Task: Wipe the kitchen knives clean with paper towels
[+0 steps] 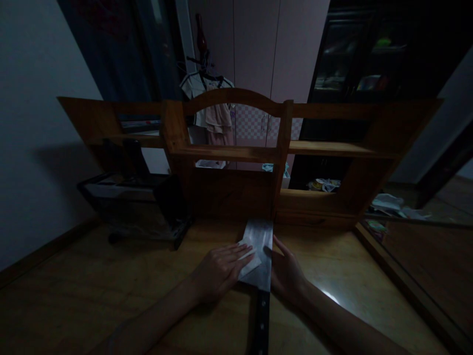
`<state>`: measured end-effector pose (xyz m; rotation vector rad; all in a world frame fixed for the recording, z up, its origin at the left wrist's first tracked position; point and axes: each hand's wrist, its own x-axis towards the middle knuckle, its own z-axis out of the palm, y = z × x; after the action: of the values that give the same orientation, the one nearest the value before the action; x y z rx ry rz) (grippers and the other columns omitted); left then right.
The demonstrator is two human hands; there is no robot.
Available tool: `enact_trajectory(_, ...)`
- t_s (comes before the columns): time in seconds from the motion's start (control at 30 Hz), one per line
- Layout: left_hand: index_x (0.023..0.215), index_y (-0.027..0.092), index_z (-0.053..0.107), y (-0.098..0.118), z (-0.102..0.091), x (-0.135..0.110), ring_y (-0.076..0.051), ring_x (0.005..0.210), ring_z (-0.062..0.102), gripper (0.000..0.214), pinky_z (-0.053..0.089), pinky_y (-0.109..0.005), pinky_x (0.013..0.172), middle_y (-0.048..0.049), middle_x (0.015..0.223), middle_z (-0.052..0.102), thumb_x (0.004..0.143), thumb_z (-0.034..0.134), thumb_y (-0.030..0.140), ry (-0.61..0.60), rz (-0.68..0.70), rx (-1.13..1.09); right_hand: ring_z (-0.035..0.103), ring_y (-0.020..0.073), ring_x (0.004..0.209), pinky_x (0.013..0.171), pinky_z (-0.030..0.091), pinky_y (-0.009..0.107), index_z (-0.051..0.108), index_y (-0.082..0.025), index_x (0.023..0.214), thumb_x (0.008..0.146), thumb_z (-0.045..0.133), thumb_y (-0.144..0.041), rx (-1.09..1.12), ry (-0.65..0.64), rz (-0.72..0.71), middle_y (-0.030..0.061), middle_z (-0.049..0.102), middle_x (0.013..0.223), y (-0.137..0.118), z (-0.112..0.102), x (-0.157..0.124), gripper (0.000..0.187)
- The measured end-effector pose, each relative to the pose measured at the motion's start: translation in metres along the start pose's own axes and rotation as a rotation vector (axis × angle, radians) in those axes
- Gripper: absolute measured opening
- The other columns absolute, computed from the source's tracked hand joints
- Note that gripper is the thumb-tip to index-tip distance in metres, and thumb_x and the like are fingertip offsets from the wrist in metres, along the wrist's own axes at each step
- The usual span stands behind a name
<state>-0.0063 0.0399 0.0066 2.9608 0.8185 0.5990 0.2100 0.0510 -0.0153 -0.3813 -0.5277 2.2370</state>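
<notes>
A wide cleaver (260, 241) lies flat on the wooden desk (111, 291), blade pointing away, its black handle (262, 320) toward me. My left hand (218, 271) presses a small white wipe (249, 259) onto the blade's left side, fingers stretched flat over it. Along the blade's right edge rests my right hand (286, 271), fingers extended and touching the metal.
A wooden shelf unit (229, 153) stands at the back of the desk, just beyond the blade tip. A black wire tray (129, 202) sits at the left. Papers and small items (391, 204) lie at the right. The room is dim.
</notes>
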Motion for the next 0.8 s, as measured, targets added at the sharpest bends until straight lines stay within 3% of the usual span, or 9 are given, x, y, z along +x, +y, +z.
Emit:
enact_trajectory(0.2, 0.128, 0.019, 0.055, 0.011, -0.008, 0.004, -0.018, 0.129, 0.046, 0.043, 0.036, -0.040, 0.109, -0.0038, 0.133, 0.056, 0.092, 0.031, 0.019, -0.060, 0.218, -0.169, 0.067, 0.0247, 0.081, 0.080, 0.049, 0.042, 0.058, -0.013, 0.098, 0.091, 0.045, -0.053, 0.003, 0.022, 0.024, 0.0117, 0.070, 0.090, 0.000, 0.003, -0.002, 0.043)
enact_trajectory(0.57, 0.132, 0.019, 0.051, 0.011, -0.005, 0.003, -0.019, 0.126, 0.049, 0.044, 0.040, -0.038, 0.107, -0.0045, 0.136, 0.053, 0.091, 0.036, 0.021, -0.032, 0.234, -0.122, 0.067, 0.0243, 0.080, 0.079, 0.049, 0.042, 0.060, -0.013, 0.097, 0.091, 0.045, -0.051, 0.007, 0.012, 0.010, 0.0107, 0.070, 0.088, 0.000, 0.001, -0.001, 0.041)
enact_trajectory(0.8, 0.139, 0.014, 0.043, 0.007, -0.003, 0.002, -0.021, 0.135, 0.036, 0.049, 0.034, -0.040, 0.111, -0.0072, 0.144, 0.042, 0.090, 0.037, 0.021, -0.058, 0.202, -0.042, 0.067, 0.0233, 0.077, 0.078, 0.050, 0.041, 0.060, -0.012, 0.099, 0.092, 0.044, -0.050, -0.004, 0.003, 0.025, 0.0117, 0.070, 0.089, 0.000, 0.001, 0.000, 0.042)
